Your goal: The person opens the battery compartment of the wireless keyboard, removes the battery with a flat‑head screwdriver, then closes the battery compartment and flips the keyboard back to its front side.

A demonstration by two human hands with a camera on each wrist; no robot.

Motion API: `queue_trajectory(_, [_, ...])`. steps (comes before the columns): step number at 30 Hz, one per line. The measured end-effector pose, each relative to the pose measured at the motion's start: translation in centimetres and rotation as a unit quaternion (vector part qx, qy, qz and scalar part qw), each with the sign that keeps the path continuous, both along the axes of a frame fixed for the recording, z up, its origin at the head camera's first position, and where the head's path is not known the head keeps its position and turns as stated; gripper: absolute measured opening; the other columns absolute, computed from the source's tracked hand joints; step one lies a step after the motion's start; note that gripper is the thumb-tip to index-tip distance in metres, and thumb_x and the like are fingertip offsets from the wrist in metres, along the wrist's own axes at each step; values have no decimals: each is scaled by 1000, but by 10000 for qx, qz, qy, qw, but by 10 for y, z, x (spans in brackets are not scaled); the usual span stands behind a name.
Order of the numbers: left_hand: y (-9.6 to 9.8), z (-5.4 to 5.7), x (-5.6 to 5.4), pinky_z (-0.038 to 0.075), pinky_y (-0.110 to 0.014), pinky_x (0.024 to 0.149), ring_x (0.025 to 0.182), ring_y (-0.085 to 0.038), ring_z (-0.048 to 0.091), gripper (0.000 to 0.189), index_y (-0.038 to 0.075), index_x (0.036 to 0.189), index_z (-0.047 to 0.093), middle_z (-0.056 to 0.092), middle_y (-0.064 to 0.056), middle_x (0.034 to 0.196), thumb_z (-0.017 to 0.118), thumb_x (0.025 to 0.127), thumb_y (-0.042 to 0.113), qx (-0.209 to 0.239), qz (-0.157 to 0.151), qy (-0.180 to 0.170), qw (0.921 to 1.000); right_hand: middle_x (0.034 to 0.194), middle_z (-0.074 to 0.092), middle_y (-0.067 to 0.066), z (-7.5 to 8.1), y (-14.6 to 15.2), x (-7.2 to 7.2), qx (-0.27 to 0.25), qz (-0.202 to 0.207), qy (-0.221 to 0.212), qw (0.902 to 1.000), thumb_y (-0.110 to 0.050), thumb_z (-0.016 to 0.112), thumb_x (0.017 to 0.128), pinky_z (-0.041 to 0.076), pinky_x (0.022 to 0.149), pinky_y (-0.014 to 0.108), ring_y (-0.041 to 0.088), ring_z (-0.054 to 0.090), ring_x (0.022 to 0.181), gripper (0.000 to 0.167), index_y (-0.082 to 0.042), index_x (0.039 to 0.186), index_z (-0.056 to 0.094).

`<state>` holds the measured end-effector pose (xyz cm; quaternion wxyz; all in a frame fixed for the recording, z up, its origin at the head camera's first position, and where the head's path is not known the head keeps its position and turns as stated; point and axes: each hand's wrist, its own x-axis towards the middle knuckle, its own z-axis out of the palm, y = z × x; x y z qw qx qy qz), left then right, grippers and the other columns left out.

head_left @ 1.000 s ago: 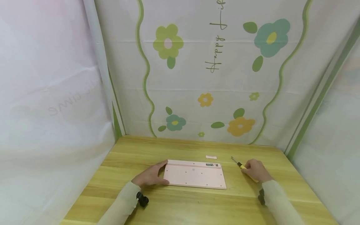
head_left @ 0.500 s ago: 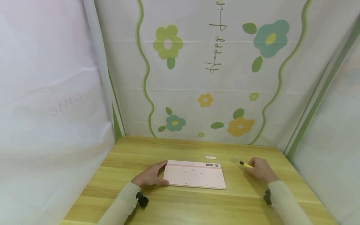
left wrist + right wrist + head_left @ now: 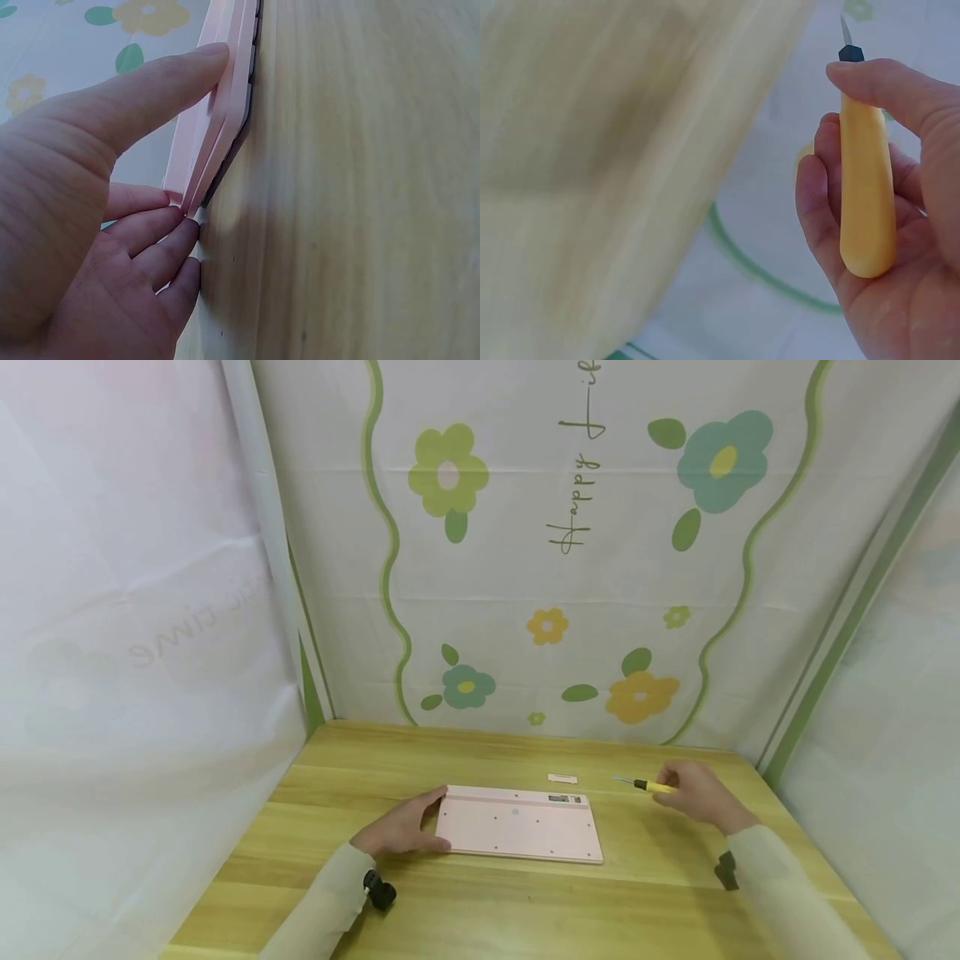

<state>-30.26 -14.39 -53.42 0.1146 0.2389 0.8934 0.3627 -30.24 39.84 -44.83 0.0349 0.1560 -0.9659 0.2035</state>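
Note:
A pink keyboard point(image 3: 517, 835) lies with its keys down on the wooden table, its screw-dotted back facing up. My left hand point(image 3: 401, 827) holds its left end, thumb at the near corner and fingers at the far corner. Seen in the left wrist view, the thumb point(image 3: 172, 86) presses on the pink casing point(image 3: 225, 112), with dark keys below. Off the keyboard's right side, my right hand point(image 3: 697, 793) grips a screwdriver point(image 3: 652, 786) above the table. The right wrist view shows its yellow handle point(image 3: 867, 187) in the palm, thumb near the black collar, metal shaft pointing away.
A small pink cover point(image 3: 562, 779) lies just beyond the keyboard's far edge. Near the keyboard's far right corner is an uncovered battery slot point(image 3: 559, 799). A flower-print cloth point(image 3: 510, 568) hangs behind the table point(image 3: 465, 918), with pale cloths at both sides.
My right hand has lifted and shifted slightly right and away with the screwdriver, which has turned from slanting to nearly level across the view. The left hand and keyboard have stayed put.

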Motion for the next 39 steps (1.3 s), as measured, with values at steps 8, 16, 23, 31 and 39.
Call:
queue_trajectory(8, [0, 0, 0, 34, -59, 127, 159, -39, 34, 111, 5, 167, 28, 34, -18, 172, 87, 85, 50, -73, 6, 50, 10000, 89, 70, -1, 19, -29, -1, 259, 410, 41, 9988, -14, 85, 86, 58, 74, 35, 13, 64, 83, 19, -11, 88, 67])
queue_trajectory(16, [1, 2, 1, 33, -59, 128, 159, -41, 33, 111, 6, 167, 28, 33, -18, 172, 88, 85, 49, -71, 12, 20, 10000, 79, 64, -4, 32, -65, -5, 448, 728, -92, 9963, -10, 84, 84, 48, 64, 25, 9, 52, 71, 17, -11, 84, 67])
queue_trajectory(23, [1, 0, 0, 33, -58, 128, 159, -39, 33, 111, 5, 167, 28, 32, -18, 172, 87, 85, 50, -100, 5, 58, 9999, 80, 61, -2, 39, -90, -8, 708, 937, -199, 9929, -6, 84, 81, 45, 66, 28, 13, 48, 73, 20, -10, 83, 64])
queue_trajectory(31, [0, -2, -1, 33, -59, 128, 159, -39, 33, 111, 5, 167, 27, 32, -18, 172, 87, 85, 51, -84, 2, 55, 9999, 78, 57, -1, 40, -107, -13, 920, 911, -393, 9908, -3, 84, 80, 43, 65, 28, 14, 48, 73, 23, -8, 80, 62])
queue_trajectory(39, [0, 2, 0, 33, -59, 128, 159, -41, 33, 110, 4, 167, 28, 33, -19, 172, 87, 86, 48, -90, -9, 62, 9999, 68, 43, -3, 47, -121, -15, 998, 876, -460, 9901, 4, 79, 78, 33, 59, 25, 12, 38, 64, 34, -12, 68, 51])
